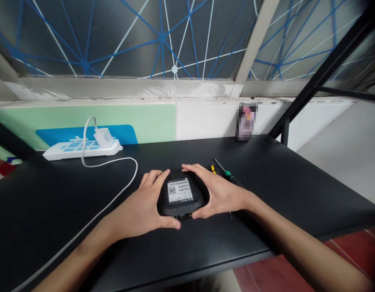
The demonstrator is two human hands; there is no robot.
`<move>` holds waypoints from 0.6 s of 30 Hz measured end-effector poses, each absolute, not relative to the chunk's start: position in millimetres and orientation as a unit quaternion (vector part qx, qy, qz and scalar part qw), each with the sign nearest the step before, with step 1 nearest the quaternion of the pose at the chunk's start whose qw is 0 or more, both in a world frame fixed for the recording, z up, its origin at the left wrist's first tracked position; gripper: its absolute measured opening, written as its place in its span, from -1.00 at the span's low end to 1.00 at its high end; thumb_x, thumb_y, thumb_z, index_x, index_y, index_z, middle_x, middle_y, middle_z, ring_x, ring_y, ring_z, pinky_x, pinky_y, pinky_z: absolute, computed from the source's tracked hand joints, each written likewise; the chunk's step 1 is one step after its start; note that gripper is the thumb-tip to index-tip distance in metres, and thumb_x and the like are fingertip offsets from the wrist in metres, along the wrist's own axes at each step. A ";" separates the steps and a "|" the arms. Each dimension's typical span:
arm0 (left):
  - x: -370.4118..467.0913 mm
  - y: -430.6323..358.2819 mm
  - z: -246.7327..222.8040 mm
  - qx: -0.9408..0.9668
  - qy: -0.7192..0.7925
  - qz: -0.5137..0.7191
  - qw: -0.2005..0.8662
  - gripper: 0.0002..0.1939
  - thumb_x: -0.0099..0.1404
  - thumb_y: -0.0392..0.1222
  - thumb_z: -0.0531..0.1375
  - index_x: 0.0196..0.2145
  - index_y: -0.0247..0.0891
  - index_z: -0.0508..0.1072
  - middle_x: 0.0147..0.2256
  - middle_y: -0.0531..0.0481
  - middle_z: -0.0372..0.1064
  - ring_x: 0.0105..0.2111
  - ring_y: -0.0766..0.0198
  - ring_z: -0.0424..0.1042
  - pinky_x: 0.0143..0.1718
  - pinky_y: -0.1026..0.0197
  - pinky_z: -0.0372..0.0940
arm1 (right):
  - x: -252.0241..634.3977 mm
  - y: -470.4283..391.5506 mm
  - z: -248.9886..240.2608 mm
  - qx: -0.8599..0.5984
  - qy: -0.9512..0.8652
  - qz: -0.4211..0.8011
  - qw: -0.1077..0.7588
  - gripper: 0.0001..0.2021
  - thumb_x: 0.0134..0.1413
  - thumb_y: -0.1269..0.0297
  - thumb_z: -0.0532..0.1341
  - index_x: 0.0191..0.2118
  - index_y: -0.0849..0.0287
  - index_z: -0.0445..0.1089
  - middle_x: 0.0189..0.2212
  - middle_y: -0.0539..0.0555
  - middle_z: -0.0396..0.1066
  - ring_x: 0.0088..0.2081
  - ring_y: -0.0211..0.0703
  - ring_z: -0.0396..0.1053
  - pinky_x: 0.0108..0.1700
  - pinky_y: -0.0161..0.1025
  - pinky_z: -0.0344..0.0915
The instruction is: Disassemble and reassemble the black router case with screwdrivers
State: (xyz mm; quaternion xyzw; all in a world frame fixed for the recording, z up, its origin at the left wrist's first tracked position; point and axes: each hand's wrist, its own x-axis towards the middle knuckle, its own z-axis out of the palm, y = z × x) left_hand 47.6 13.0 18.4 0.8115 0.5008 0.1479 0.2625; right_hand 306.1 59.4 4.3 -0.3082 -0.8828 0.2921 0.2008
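Note:
Between my two hands is a small black electronic box (180,194) with rounded corners. A white label with a QR code and printed lines faces up on it. Ports show along its near edge. My left hand (147,202) grips its left side, thumb at the near edge and fingers at the far corner. On the opposite side, my right hand (216,192) holds it the same way. Just beyond my right wrist lies a screwdriver (228,174) with a green and black handle, partly hidden. Beside it is a yellow and black tool (213,168), its kind unclear.
A white power strip (84,149) with a plugged-in charger (103,138) sits at the back left. Its white cable (126,186) runs across the black table (187,259) left of my arm. A blurred upright object (246,121) leans against the back wall. Black metal bars flank the table.

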 end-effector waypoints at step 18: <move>36.4 22.1 14.9 0.842 0.466 0.180 0.203 0.13 0.10 0.19 0.40 0.40 -0.07 -0.17 0.35 -0.22 -0.09 0.37 -0.19 -0.06 0.34 -0.24 0.05 | 301.6 58.6 2.7 -0.296 -0.881 0.236 0.283 0.10 -0.31 -0.05 0.51 0.34 0.06 -0.03 0.24 0.28 0.14 0.25 0.17 0.22 0.29 0.16 0.24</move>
